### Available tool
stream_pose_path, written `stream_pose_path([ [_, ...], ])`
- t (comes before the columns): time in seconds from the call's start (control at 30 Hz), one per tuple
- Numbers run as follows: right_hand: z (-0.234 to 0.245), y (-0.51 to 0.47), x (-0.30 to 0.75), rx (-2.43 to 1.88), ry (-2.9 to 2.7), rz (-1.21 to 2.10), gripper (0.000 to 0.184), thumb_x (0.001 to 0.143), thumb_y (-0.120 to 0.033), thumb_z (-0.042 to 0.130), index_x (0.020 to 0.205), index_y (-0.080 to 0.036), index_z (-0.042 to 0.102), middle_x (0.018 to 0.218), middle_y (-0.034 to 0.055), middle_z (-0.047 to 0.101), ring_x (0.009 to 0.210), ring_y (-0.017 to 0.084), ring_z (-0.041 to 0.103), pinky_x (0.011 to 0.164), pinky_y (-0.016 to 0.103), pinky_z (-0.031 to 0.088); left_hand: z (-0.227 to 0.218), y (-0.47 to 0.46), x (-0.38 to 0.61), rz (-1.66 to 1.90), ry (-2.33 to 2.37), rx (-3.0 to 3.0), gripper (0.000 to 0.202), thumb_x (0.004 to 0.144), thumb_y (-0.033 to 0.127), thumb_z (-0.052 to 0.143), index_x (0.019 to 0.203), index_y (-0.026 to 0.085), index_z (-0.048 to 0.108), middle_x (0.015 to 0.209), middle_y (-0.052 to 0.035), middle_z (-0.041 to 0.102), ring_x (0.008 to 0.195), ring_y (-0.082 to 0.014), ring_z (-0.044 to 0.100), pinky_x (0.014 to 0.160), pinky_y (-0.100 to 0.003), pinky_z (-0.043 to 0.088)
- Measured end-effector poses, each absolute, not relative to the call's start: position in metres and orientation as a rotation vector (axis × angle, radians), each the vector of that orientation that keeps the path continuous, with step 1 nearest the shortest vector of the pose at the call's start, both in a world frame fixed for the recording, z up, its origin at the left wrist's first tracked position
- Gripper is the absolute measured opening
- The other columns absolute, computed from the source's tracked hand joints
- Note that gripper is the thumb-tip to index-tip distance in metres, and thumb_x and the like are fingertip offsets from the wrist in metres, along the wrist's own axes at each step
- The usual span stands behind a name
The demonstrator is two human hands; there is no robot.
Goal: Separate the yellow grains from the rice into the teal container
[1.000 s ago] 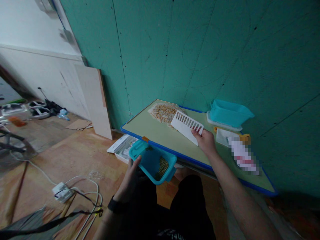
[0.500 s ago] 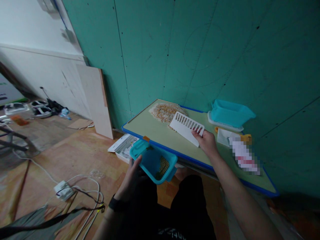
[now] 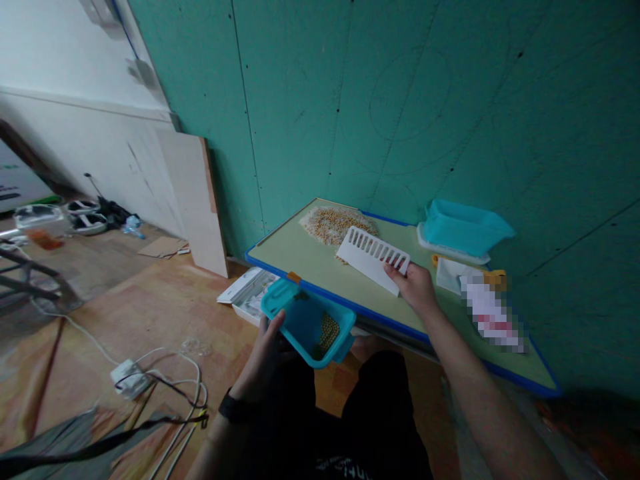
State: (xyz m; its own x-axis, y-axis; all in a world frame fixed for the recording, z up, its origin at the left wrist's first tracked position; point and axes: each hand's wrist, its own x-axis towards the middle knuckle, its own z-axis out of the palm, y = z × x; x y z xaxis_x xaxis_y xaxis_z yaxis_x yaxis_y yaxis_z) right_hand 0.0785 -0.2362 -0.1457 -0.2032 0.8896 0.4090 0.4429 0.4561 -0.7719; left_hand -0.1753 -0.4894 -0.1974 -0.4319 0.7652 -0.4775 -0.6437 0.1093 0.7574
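My left hand (image 3: 267, 347) grips the left side of a blue plastic container (image 3: 295, 323), which is held just below the table's near edge. Small round greenish beans (image 3: 329, 332) lie at its right end. My right hand (image 3: 416, 283) is closed on the right end of a white slotted scraper (image 3: 373, 263), tilted over the tabletop. The scraper's far left corner is beside a spread pile of pale grains mixed with yellow beans (image 3: 333, 223). Whether its lower edge touches the tabletop I cannot tell.
A second blue container (image 3: 463, 227) stands on a white lid at the table's back right. Nearer lie a white and yellow item (image 3: 453, 273) and a blurred packet (image 3: 493, 313). A green wall (image 3: 300, 100) borders the table (image 3: 280, 250). White cables and a power strip (image 3: 131, 379) lie on the floor.
The whole view has shifted very slightly. Both hands keep their grip, and the scraper, container and pile look almost the same.
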Motion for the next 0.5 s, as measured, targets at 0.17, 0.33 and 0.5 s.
stream_pose_path([
  [0.17,-0.1483,-0.2345,0.0798,-1.095,-1.818,0.646,0.052,0.084,-0.073,0.078,0.080,-0.022,0.084,0.078,0.0105,0.085,0.080,0.033,0.079,0.071,0.039,0.060,-0.1935,-0.4885,-0.1726,1.601,1.250,0.115,0.048,0.112,0.044,0.081,0.153,0.020,0.073,0.153,-0.0145,0.074,0.129,-0.0313,0.078,0.108,-0.054,0.069],
  [0.33,-0.1512,-0.2322,0.0824,-1.086,-1.816,0.669,0.054,0.085,-0.075,0.082,0.086,-0.020,0.087,0.081,0.0106,0.087,0.082,0.034,0.081,0.073,0.041,0.064,-0.1912,-0.4874,-0.1716,1.615,1.247,0.122,0.055,0.112,0.047,0.080,0.160,0.022,0.068,0.152,-0.0155,0.076,0.124,-0.0313,0.080,0.101,-0.052,0.072],
  [0.5,-0.1508,-0.2334,0.0832,-1.072,-1.806,0.706,0.058,0.084,-0.078,0.082,0.088,-0.021,0.087,0.088,0.0132,0.090,0.091,0.039,0.084,0.081,0.046,0.068,-0.1979,-0.4891,-0.1746,1.587,1.281,0.109,0.075,0.111,0.052,0.081,0.175,0.028,0.050,0.152,-0.0177,0.076,0.117,-0.0317,0.084,0.092,-0.048,0.074],
])
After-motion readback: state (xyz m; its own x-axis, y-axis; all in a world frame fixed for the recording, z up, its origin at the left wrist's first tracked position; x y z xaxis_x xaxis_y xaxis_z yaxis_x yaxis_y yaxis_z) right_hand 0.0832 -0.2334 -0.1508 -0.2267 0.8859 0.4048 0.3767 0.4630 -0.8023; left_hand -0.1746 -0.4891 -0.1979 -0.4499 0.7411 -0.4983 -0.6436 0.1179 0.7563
